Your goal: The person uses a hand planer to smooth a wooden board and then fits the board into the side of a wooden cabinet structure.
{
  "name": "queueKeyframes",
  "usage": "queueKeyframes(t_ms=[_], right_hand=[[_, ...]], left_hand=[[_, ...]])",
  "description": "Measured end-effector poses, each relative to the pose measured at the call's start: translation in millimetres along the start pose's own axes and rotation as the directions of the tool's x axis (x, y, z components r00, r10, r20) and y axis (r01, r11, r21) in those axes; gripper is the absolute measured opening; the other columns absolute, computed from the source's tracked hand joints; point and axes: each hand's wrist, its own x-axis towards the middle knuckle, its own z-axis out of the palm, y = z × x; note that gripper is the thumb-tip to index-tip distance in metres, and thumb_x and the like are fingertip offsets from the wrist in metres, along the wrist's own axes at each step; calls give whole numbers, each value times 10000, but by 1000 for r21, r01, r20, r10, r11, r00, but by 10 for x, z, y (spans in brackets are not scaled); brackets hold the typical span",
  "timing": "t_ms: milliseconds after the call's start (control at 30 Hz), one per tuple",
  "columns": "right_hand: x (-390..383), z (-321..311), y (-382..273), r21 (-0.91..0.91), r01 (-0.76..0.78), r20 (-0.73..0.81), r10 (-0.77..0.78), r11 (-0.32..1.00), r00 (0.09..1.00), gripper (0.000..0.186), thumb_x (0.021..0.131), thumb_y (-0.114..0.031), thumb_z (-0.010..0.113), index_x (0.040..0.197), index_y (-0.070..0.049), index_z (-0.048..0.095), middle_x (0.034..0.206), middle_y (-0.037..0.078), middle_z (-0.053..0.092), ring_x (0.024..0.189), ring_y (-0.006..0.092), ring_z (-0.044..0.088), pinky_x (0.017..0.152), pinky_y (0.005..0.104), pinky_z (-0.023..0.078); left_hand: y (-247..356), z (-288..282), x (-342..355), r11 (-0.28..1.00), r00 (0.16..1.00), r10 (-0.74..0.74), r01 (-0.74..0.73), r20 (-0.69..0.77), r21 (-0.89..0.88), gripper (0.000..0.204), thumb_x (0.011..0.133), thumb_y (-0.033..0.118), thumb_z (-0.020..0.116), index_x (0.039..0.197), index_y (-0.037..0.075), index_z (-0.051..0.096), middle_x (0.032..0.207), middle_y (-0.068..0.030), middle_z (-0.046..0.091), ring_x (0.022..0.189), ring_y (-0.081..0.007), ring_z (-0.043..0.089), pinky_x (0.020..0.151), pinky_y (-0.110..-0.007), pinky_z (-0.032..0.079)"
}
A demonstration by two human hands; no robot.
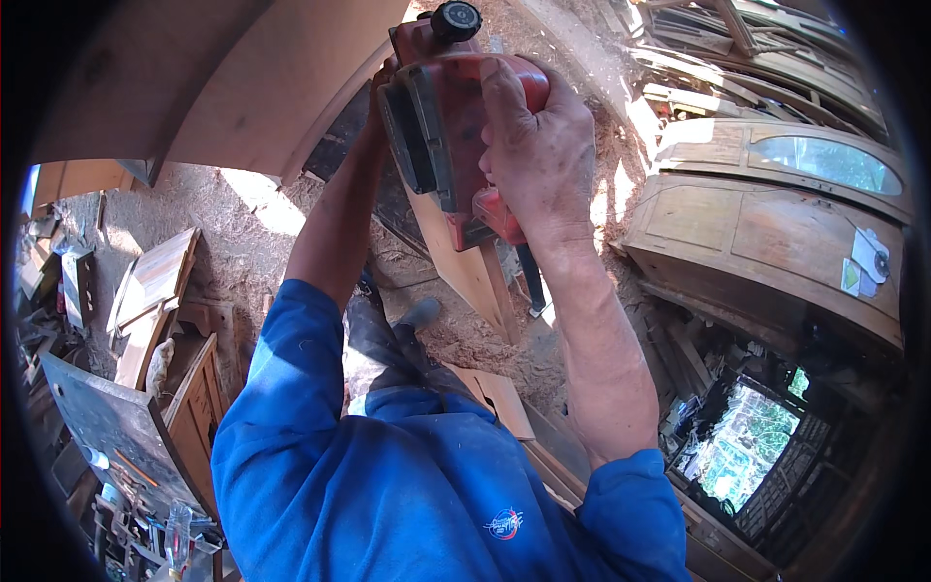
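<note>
Planer (465, 126): red housing, dark side cover facing left, black knob (456, 19) at far end; location, far middle of scene, above or on a pale board (456, 247). Contact between sole and wood: hidden, impossible to tell. Right hand (543, 145): wrapped around red handle on right side of planer, thumb laid along housing, grip narrow and full. Left hand (385, 78): mostly out of sight behind planer, on far left side of housing, forearm reaching up from near left; closeness of grip not to be told. Board: slanting from far left to near right beneath planer, part of length covered by tool. Shoe (422, 312): dark, just left of board. Shavings (558, 354): spread over floor around board and shoe. Step in hand, by judgement: planing of wood, either mid-pass or being lined up for one. Next move, by judgement: calling for sole flat on wood, steady weight from both arms, even push along the grain, no rocking at board end; chief hazard, a tilt and a gouge. Also present: large panel (291, 68), far left, beside planer; cut boards (160, 276), leaning together at left; glazed door (824, 163), far right, oval pane; cabinet (737, 238), right, just nearer than glazed door, brown wood, well apart from planer.
</note>
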Motion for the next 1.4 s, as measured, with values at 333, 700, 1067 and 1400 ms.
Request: queueKeyframes(t_ms=[333,700,1067,1400], right_hand=[[217,103,-49,-4,20,-39,-20,1000,999,480,918,-398,646,1116,39,648,900,223,710,871,370,716,798,439,550],[403,140,-50,-44,-49,-69,46,998,997,524,907,-439,647,1147,27,643,981,232,705,971,380,698,859,454,534],[792,216,-96,-47,-15,-58,13,999,998,470,917,-469,633,1066,-24,669,981,208,719,950,390,698,855,449,531],[553,-848,255,66,-295,107,288,953,952,483,899,-467,638,797,5,656,628,66,607,525,150,587,510,324,482]], left_hand=[[-74,-7,117,961,995,7,21,99,-276,467,1060,334,382,1371,6,498,1249,-175,629,1127,-265,644,971,-365,544],[0,-9,-14,998,997,56,-55,-48,31,420,1071,298,361,1342,24,528,1221,-131,636,1091,-231,644,934,-356,547],[32,-95,-162,951,985,153,-127,-73,281,393,1073,278,356,1286,20,562,1172,-112,648,1045,-212,648,871,-351,553],[511,-59,-371,931,968,-98,172,-233,322,317,1042,378,446,1048,85,567,909,-42,621,869,-194,631,825,-368,500]])
